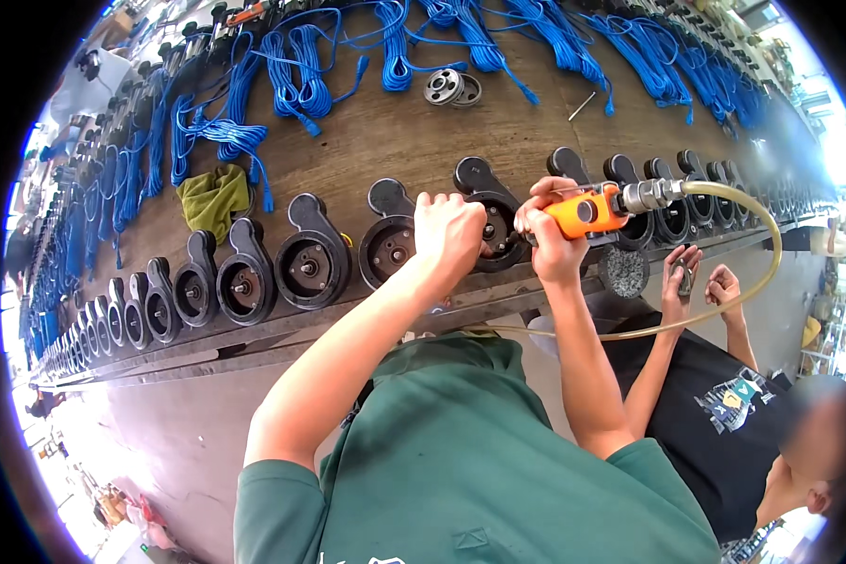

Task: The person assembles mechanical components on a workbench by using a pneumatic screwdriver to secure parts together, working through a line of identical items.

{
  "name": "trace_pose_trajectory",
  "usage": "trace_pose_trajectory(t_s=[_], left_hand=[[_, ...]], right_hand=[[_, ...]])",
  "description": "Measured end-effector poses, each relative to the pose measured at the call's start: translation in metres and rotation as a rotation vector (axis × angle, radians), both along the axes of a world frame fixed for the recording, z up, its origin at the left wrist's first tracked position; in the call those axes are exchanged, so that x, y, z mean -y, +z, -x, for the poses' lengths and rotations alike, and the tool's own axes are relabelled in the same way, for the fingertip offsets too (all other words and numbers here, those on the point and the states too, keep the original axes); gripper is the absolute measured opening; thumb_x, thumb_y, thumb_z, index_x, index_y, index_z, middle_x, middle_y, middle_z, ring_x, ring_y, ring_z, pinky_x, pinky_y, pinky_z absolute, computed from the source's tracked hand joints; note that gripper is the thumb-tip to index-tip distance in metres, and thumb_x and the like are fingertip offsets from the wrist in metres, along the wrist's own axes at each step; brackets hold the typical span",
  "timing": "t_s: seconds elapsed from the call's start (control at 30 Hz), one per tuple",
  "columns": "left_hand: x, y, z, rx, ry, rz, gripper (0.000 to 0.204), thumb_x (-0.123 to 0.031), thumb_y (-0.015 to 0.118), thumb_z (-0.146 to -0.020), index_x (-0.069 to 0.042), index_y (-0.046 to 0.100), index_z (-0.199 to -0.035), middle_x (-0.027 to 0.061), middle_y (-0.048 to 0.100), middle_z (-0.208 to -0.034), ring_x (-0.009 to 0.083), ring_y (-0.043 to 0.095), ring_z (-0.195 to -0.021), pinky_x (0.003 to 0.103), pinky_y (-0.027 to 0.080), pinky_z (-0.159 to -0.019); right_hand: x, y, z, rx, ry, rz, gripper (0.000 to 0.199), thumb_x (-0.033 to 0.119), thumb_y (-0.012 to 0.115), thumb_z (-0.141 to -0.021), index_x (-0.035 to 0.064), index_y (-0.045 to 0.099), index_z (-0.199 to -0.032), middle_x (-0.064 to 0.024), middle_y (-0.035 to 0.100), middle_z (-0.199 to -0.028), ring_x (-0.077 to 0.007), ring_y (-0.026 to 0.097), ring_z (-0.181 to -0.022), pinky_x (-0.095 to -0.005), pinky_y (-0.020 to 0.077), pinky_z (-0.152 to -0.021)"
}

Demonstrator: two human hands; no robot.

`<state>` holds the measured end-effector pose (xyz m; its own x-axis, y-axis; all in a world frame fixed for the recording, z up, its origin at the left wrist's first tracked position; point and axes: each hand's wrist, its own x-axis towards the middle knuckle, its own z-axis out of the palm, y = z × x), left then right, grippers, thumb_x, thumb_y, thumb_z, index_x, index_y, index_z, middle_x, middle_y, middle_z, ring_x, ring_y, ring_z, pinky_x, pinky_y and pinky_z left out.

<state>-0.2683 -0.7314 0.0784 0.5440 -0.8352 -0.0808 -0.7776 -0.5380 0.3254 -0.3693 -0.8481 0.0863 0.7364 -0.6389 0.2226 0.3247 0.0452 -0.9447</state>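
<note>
My right hand [556, 235] is wrapped round an orange air screwdriver [587, 214], held nearly level over the row of parts. A metal coupling [650, 195] joins its right end to a yellowish hose [766, 221]. The tool's left end points at a black round housing [487, 179] with a rounded arm. My left hand [449, 233] is closed at that housing's left side, knuckles up; whatever its fingers pinch is hidden. Just left of it stands another black housing [385, 252] with a metal stud in its middle.
More black housings [312, 258] line the bench's [357, 141] near edge. Blue cord bundles [395, 56] lie along the back, with metal wheels [446, 86], a thin rod [581, 106] and a green cloth [214, 197]. A co-worker in a black shirt [696, 376] sits close on my right.
</note>
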Motion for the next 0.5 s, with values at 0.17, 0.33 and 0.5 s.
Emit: trace_pose_trajectory(t_s=[0.17,0.33,0.5], left_hand=[[0.0004,-0.0002,-0.0003,0.004,-0.008,-0.013,0.034,-0.037,0.085,-0.065,-0.008,0.073,-0.078,0.0126,0.071,-0.086,0.0287,0.067,-0.091,0.043,0.044,-0.085],[0.0030,-0.0034,-0.0020,0.004,-0.019,-0.031,0.035,-0.039,0.085,-0.065,-0.009,0.073,-0.080,0.0118,0.070,-0.087,0.0289,0.067,-0.093,0.045,0.046,-0.086],[0.0025,-0.0005,-0.0026,0.003,-0.018,-0.002,0.033,-0.037,0.084,-0.066,-0.010,0.072,-0.079,0.0125,0.070,-0.087,0.0290,0.068,-0.092,0.044,0.045,-0.081]], right_hand=[[-0.0013,-0.0076,0.0058,0.043,-0.031,-0.036,0.022,-0.004,0.051,-0.084,-0.0009,0.049,-0.106,-0.0058,0.053,-0.073,-0.0124,0.051,-0.061,-0.0292,0.0476,-0.062],[0.0000,-0.0088,0.0065,0.041,-0.027,-0.052,0.022,-0.003,0.051,-0.084,-0.0006,0.049,-0.105,-0.0058,0.053,-0.073,-0.0121,0.051,-0.061,-0.0291,0.0476,-0.062],[-0.0029,-0.0112,0.0087,0.039,-0.008,-0.058,0.023,-0.002,0.052,-0.084,-0.0008,0.049,-0.107,-0.0063,0.055,-0.073,-0.0140,0.052,-0.061,-0.0300,0.0480,-0.062]])
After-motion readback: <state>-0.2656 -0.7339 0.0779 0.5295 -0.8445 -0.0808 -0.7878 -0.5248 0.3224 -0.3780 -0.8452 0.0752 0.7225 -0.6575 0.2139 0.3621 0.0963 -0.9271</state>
